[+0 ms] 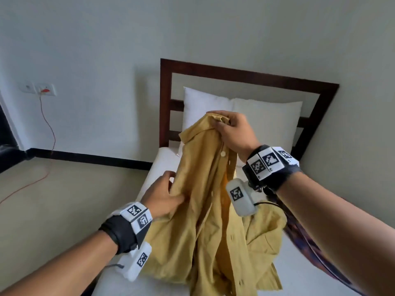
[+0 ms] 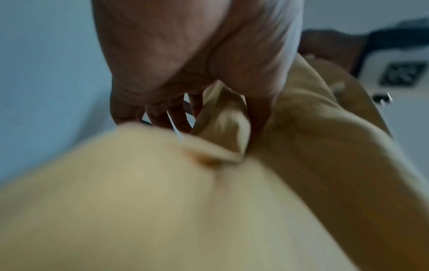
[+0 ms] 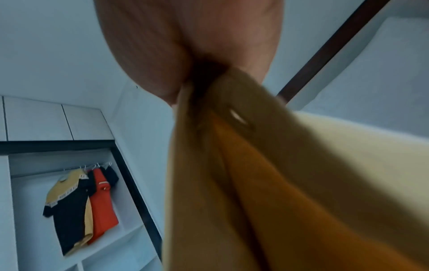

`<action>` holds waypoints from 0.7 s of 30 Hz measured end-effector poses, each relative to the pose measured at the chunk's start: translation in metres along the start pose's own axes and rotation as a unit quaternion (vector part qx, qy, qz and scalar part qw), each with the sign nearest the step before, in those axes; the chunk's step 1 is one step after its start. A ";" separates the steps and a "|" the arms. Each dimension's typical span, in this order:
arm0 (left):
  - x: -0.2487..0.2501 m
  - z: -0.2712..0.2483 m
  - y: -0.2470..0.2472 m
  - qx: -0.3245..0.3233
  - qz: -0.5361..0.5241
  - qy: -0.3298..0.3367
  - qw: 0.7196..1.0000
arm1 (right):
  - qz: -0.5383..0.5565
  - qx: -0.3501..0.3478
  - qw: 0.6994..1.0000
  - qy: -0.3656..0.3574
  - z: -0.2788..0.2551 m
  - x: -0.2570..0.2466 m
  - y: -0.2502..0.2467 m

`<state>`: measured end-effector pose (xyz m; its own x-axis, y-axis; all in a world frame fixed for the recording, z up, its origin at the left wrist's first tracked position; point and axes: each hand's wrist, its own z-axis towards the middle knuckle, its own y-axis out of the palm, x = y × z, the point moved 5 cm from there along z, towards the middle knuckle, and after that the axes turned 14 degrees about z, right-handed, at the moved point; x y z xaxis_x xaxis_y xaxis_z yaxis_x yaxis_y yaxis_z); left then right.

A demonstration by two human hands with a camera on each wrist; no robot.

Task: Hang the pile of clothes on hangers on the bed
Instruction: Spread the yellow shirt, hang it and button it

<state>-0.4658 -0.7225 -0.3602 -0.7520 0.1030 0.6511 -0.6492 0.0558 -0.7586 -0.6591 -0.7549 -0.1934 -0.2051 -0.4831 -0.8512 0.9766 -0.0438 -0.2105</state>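
Note:
A mustard-yellow button-up shirt (image 1: 205, 221) hangs over the white bed (image 1: 299, 272), its lower part bunched on the sheet. My right hand (image 1: 228, 129) grips the shirt at the collar and holds it up high. My left hand (image 1: 164, 195) pinches a fold of the shirt's left side lower down. The left wrist view shows the left hand's thumb and fingers (image 2: 234, 102) closed on a fold of the yellow shirt (image 2: 144, 192). In the right wrist view the yellow shirt (image 3: 290, 174) runs out of my closed right hand (image 3: 192, 69). No hanger is in view in my hands.
Two white pillows (image 1: 265, 120) lean on the dark wooden headboard (image 1: 245, 75). Dark patterned cloth (image 1: 307, 242) lies at the bed's right edge. An orange cable (image 1: 48, 129) trails from a wall socket to the floor on the left. An open wardrobe holds hung shirts (image 3: 78, 201).

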 end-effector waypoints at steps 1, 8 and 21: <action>-0.006 -0.001 0.010 0.009 0.014 -0.009 1.000 | 0.010 0.015 1.000 -0.015 0.008 -0.009 -0.007; 0.015 0.019 -0.036 0.200 0.034 -0.023 0.979 | -0.171 0.100 0.973 -0.118 0.046 -0.101 -0.077; 0.186 -0.016 -0.283 0.461 0.102 0.148 0.869 | -0.288 0.239 0.905 -0.202 0.051 -0.304 -0.174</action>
<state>-0.4200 -0.7029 -0.0250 -0.8880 0.2764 0.3675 -0.4250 -0.7985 -0.4264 -0.7629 -0.6448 0.1263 -0.7427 -0.5364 -0.4008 0.6518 -0.7164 -0.2490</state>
